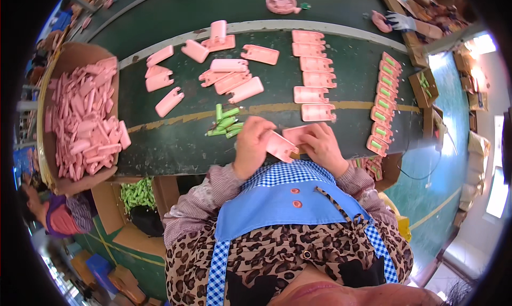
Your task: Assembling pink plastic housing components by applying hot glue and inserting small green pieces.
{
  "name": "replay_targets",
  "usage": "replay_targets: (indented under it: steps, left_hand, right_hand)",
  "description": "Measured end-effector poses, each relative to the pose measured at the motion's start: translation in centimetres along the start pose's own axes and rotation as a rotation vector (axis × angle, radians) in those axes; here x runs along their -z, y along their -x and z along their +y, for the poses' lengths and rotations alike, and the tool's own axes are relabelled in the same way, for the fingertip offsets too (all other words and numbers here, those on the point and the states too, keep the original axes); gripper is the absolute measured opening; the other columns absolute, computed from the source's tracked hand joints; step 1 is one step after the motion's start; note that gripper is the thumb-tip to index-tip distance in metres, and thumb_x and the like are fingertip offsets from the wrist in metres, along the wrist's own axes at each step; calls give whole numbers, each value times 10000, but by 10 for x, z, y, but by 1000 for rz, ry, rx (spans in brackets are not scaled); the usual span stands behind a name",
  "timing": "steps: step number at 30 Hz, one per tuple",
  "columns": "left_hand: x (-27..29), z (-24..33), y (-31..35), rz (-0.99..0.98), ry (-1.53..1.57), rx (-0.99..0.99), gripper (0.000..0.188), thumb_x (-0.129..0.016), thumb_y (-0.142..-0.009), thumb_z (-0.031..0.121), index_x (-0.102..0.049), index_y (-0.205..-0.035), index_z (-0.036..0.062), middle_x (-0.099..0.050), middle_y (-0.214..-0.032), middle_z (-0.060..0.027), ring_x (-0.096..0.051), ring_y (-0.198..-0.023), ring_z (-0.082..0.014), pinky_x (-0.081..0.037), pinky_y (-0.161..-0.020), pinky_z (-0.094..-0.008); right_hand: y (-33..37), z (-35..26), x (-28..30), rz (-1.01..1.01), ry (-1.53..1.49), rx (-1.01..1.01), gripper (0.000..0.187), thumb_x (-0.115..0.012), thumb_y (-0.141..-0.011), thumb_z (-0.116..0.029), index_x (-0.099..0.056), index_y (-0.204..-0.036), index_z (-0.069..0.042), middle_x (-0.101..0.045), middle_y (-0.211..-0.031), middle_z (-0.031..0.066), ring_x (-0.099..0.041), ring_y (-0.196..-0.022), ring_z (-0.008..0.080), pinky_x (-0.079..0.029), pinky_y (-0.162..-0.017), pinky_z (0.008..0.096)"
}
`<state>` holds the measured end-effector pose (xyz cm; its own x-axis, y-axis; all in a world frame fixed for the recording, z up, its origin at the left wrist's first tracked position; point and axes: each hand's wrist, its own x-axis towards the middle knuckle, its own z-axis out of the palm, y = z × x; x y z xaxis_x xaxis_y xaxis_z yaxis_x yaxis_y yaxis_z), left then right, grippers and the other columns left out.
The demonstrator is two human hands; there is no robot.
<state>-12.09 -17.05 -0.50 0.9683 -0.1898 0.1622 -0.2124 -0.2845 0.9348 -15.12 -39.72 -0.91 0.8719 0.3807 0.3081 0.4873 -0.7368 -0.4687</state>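
At the near edge of the green table (176, 151), my left hand (250, 149) grips a flat pink plastic shell (280, 147), tilted with its notched end toward my right hand. My right hand (324, 147) pinches a second pink shell (292, 134). The two shells are close together; whether they touch, I cannot tell. Just beyond my left hand lies a small heap of green cylinders (226, 123), some with thin leads. Several pink shells (311, 95) form a column ahead of my right hand. More loose shells (246, 89) are scattered to its left.
On the left stands a cardboard box (97, 53) heaped with pink shells. At far right, a row of shells (381, 115) holds green cylinders. Below the table, another box (141, 239) contains green cylinders. A co-worker's gloved hand (401, 22) is at top right. A round pink part (281, 3) lies beyond.
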Motion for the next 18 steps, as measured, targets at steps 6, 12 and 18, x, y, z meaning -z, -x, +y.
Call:
replay_targets:
  steps: [6,12,18]
  left_hand:
    - [-44,-38,17,-93,-69,-473,193,-625,-712,151,-595,-880,62,-534,-975,-144,-512,-939,-330,-446,-824,-384]
    - [-69,-30,24,-223,31,-289,157,-603,-789,119,-566,-890,5,-498,-960,-145,-537,-898,-321,-464,-784,-374]
    - [-95,-25,16,-289,-204,-429,166,-576,-809,142,-619,-917,23,-524,-1038,-141,-548,-984,-309,-473,-826,-364]
  right_hand:
    - [24,17,0,74,103,-110,129,-677,-702,-10,-646,-826,-29,-591,-885,136,-564,-849,336,-457,-735,424]
    - [25,10,13,-62,142,-157,153,-656,-773,-37,-594,-907,3,-560,-937,135,-510,-875,335,-419,-792,434]
    - [23,22,22,9,87,-119,180,-662,-779,-33,-620,-951,-4,-588,-979,123,-527,-868,301,-434,-778,411]
